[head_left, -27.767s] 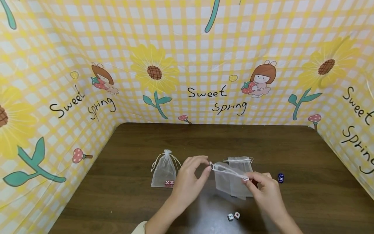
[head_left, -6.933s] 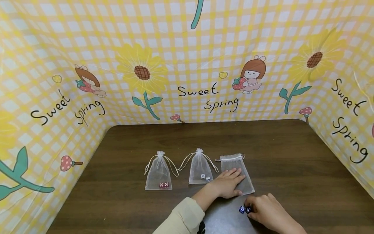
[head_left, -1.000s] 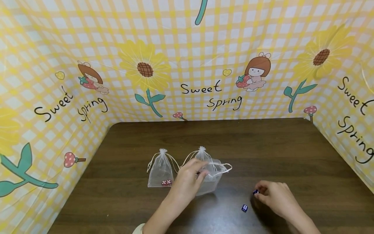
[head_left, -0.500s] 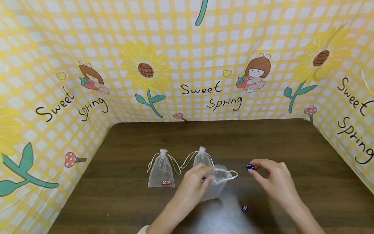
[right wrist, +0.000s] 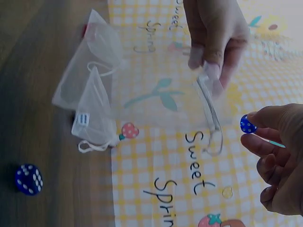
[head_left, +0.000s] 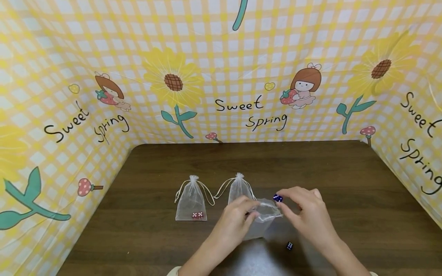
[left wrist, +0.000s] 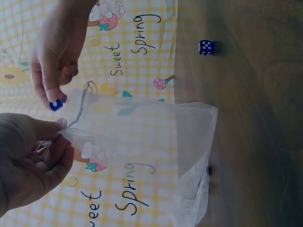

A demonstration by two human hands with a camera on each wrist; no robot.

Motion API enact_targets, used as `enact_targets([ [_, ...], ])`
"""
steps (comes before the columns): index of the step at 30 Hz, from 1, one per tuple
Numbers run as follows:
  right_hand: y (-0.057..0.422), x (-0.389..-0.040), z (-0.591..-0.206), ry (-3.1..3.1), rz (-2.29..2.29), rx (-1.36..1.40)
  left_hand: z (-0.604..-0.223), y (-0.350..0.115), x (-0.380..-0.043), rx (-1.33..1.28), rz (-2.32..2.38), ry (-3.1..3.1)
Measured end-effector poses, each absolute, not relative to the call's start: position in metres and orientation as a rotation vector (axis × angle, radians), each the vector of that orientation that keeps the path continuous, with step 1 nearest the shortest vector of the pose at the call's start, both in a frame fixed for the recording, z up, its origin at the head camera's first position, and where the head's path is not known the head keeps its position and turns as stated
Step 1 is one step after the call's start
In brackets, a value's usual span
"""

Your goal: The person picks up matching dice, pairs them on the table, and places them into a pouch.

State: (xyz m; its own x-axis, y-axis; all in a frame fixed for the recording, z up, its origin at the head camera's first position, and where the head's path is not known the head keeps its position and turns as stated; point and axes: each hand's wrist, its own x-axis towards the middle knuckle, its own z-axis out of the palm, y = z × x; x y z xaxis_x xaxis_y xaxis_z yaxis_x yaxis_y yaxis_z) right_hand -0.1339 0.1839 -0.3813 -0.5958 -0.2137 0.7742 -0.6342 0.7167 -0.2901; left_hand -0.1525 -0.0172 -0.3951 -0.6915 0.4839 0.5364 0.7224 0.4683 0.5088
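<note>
My left hand (head_left: 238, 218) pinches the rim of a sheer white drawstring bag (left wrist: 142, 118), holding it up with its mouth spread. Between thumb and fingertip, my right hand (head_left: 307, 211) pinches a blue die (head_left: 277, 197) with white dots, right at the bag's mouth. A second blue die (head_left: 289, 245) lies on the table below the hands; it also shows in the left wrist view at the upper right. The drawstring loop (right wrist: 215, 144) hangs from the bag's far side.
A closed organza bag with red dice (head_left: 197, 215) lies at left on the dark wooden table (head_left: 155, 165). Another closed bag (head_left: 238, 188) lies beside it, partly hidden by my left hand; a white die (right wrist: 82, 118) shows inside. A checked cloth (head_left: 221, 76) surrounds the table.
Over the last second, my right hand has lifted the blue die off the table and moved it left to the bag's mouth. My left hand has shifted the bag slightly right.
</note>
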Motion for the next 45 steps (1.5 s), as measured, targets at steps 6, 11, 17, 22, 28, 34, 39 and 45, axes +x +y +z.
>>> enact_targets([
  [6,0.172,-0.13,-0.382,-2.249,0.617,0.668,-0.393,-0.015,-0.152,-1.035,-1.016,-2.417],
  [11,0.169,-0.128,-0.383,-2.358,0.564,0.609,-0.391,-0.013,-0.152,-1.052,-0.99,-2.429],
  [17,0.18,-0.127,-0.382,-2.281,0.66,0.569,-0.389,-0.015,-0.153,-1.031,-1.008,-2.41],
  [22,0.198,-0.124,-0.389,-2.3,0.701,0.469,-0.387,-0.018,-0.156,-1.004,-1.065,-2.351],
  [28,0.212,-0.117,-0.421,-2.424,0.67,0.457,-0.384,-0.022,-0.158,-0.982,-1.086,-2.292],
  [34,0.215,-0.11,-0.451,-2.802,0.62,0.402,-0.384,-0.023,-0.158,-0.965,-1.105,-2.304],
  [39,0.215,-0.109,-0.462,-2.975,0.58,0.439,-0.384,-0.024,-0.158,-0.955,-1.096,-2.307],
  [45,0.214,-0.109,-0.467,-3.003,0.602,0.479,-0.384,-0.024,-0.158,-0.959,-1.099,-2.315],
])
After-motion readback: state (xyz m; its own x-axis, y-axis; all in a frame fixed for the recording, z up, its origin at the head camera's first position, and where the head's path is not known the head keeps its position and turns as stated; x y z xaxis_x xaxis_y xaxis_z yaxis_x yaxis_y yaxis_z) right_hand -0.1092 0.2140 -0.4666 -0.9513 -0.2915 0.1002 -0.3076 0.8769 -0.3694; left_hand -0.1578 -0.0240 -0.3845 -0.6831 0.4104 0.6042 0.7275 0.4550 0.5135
